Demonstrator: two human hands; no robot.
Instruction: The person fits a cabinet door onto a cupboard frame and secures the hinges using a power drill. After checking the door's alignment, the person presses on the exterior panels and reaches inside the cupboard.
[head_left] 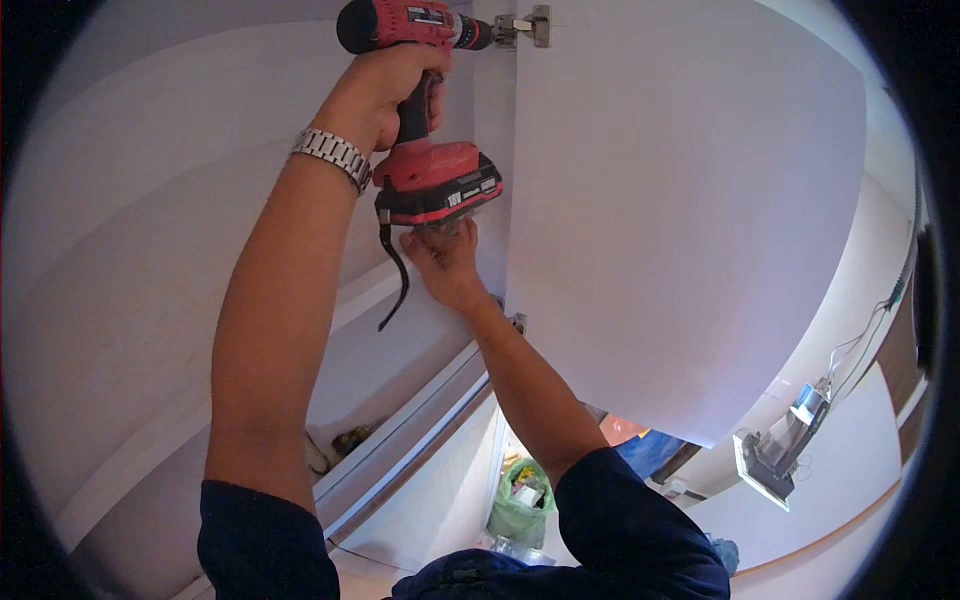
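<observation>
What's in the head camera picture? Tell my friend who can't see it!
A person's left hand grips a red-and-black cordless drill, its front end pointed at a metal hinge on a pale door panel. The right hand is just below the drill's battery.

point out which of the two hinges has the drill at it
The upper hinge, at the top of the view: the nose of the drill is right by it. The lower hinge is well below, with no tool at it.

Red-black drill at metal hinge
</observation>
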